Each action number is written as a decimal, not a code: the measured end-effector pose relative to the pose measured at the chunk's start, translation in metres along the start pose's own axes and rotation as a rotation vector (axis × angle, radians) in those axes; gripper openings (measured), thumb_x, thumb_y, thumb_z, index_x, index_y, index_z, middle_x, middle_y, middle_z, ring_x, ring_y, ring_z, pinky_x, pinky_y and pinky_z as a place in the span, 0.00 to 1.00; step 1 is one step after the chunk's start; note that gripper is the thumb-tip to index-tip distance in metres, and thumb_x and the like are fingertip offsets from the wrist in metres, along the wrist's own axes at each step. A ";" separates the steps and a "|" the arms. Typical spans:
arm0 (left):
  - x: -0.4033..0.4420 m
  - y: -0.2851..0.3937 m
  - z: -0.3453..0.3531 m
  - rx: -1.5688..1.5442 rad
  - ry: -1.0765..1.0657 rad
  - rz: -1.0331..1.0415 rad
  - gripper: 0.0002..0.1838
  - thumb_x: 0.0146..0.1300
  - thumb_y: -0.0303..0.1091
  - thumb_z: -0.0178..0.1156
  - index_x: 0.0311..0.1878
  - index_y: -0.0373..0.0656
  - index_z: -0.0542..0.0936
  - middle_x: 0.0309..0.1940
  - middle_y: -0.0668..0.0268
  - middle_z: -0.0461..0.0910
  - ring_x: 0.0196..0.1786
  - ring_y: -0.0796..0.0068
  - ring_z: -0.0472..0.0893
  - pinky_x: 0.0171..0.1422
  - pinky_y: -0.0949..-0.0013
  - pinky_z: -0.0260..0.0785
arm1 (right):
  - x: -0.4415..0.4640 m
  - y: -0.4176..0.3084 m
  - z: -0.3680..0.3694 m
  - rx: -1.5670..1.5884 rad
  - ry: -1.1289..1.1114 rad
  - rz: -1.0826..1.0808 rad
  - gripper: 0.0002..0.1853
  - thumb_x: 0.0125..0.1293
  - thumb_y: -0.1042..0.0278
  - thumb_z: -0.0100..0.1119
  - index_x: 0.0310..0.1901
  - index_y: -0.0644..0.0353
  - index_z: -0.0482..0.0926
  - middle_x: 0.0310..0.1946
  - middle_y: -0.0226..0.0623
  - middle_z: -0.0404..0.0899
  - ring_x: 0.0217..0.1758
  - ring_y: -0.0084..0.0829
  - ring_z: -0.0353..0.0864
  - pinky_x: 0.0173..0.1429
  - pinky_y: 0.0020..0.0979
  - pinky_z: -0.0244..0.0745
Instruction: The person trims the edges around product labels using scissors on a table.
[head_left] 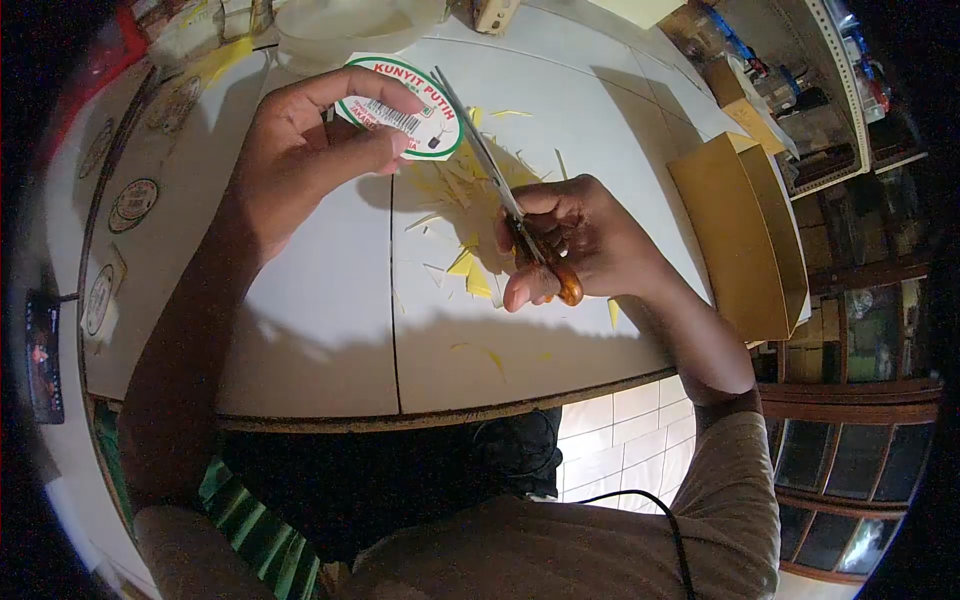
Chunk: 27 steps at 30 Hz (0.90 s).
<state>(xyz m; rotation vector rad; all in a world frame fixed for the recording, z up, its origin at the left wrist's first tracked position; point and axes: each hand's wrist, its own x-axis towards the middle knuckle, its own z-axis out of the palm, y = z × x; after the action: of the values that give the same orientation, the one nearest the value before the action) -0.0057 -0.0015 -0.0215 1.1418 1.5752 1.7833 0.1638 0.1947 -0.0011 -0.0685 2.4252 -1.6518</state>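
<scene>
Between the thumb and fingers of my left hand [310,150] is an oval paper label [437,118], white with a green border, red lettering and a barcode. My right hand [590,235] grips a pair of scissors [490,165] by its amber-brown handles, thumb and fingers through the loops. The blades point up and away from me, lying along the label's right edge; whether they touch the paper I cannot tell. Below both hands, yellow and white paper scraps [465,262] are scattered over the white tabletop [320,340].
Several similar oval labels [134,204] lie along the table's left side. A clear round container [340,30] stands at the back. On the right is an open cardboard box [735,240], with a shelf rack [840,90] beyond it. A phone-like screen [44,355] sits at far left.
</scene>
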 end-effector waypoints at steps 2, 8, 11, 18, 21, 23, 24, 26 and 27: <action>0.000 0.000 0.001 -0.011 -0.005 0.022 0.12 0.59 0.23 0.60 0.46 0.36 0.78 0.43 0.62 0.80 0.40 0.77 0.81 0.47 0.75 0.75 | -0.001 -0.003 0.000 -0.075 0.021 -0.020 0.20 0.46 0.59 0.78 0.25 0.60 0.74 0.15 0.24 0.70 0.19 0.15 0.68 0.24 0.23 0.60; 0.001 0.001 0.001 0.003 -0.001 0.025 0.12 0.59 0.23 0.60 0.47 0.37 0.78 0.44 0.63 0.79 0.41 0.79 0.81 0.47 0.74 0.75 | 0.000 0.002 -0.001 0.048 -0.018 0.029 0.20 0.46 0.60 0.78 0.25 0.61 0.73 0.15 0.24 0.71 0.18 0.14 0.69 0.23 0.22 0.60; 0.001 0.001 0.000 0.017 -0.001 0.019 0.12 0.59 0.23 0.59 0.47 0.38 0.78 0.44 0.65 0.79 0.41 0.80 0.80 0.47 0.75 0.75 | 0.000 0.002 -0.001 0.019 -0.004 0.027 0.20 0.47 0.61 0.78 0.25 0.61 0.73 0.14 0.24 0.72 0.18 0.14 0.70 0.23 0.21 0.60; 0.001 -0.002 -0.001 0.036 -0.006 0.059 0.12 0.58 0.22 0.59 0.47 0.40 0.79 0.44 0.67 0.79 0.40 0.83 0.79 0.44 0.76 0.73 | 0.000 0.000 -0.001 0.005 0.001 0.106 0.21 0.44 0.67 0.79 0.31 0.66 0.74 0.15 0.28 0.73 0.17 0.15 0.71 0.20 0.19 0.61; 0.001 -0.002 -0.001 0.027 0.012 0.042 0.13 0.57 0.21 0.59 0.47 0.40 0.79 0.44 0.67 0.80 0.39 0.84 0.78 0.43 0.77 0.72 | 0.000 0.002 -0.002 0.018 0.006 0.091 0.21 0.43 0.67 0.79 0.31 0.66 0.74 0.15 0.28 0.74 0.17 0.14 0.71 0.20 0.18 0.60; 0.001 -0.001 0.000 0.030 0.017 0.045 0.13 0.57 0.21 0.59 0.47 0.40 0.79 0.44 0.67 0.80 0.38 0.85 0.77 0.42 0.78 0.72 | 0.000 0.002 -0.003 -0.024 -0.003 0.034 0.21 0.43 0.67 0.80 0.31 0.67 0.74 0.15 0.28 0.74 0.17 0.14 0.71 0.20 0.18 0.61; 0.001 -0.001 0.000 0.034 0.021 0.049 0.13 0.57 0.21 0.58 0.47 0.40 0.79 0.44 0.67 0.80 0.38 0.86 0.77 0.42 0.78 0.71 | 0.000 0.003 -0.004 -0.024 -0.003 0.034 0.21 0.43 0.67 0.80 0.31 0.67 0.74 0.15 0.28 0.74 0.17 0.14 0.71 0.20 0.18 0.61; 0.001 -0.001 0.000 0.028 0.021 0.038 0.14 0.57 0.22 0.58 0.48 0.40 0.79 0.43 0.68 0.80 0.37 0.86 0.76 0.42 0.79 0.70 | 0.000 0.004 -0.005 0.006 -0.008 0.060 0.22 0.43 0.65 0.80 0.31 0.66 0.74 0.15 0.27 0.73 0.18 0.14 0.72 0.21 0.18 0.61; 0.001 -0.001 0.000 0.023 0.021 0.029 0.14 0.58 0.22 0.58 0.48 0.40 0.79 0.42 0.68 0.80 0.37 0.87 0.76 0.41 0.79 0.70 | 0.000 0.005 -0.004 0.006 -0.008 0.060 0.22 0.43 0.65 0.80 0.31 0.66 0.74 0.15 0.27 0.73 0.18 0.14 0.72 0.21 0.18 0.61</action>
<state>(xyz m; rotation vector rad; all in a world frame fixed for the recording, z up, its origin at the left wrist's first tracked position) -0.0065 -0.0012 -0.0220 1.1656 1.6030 1.8053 0.1633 0.2005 -0.0037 -0.0012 2.3916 -1.6299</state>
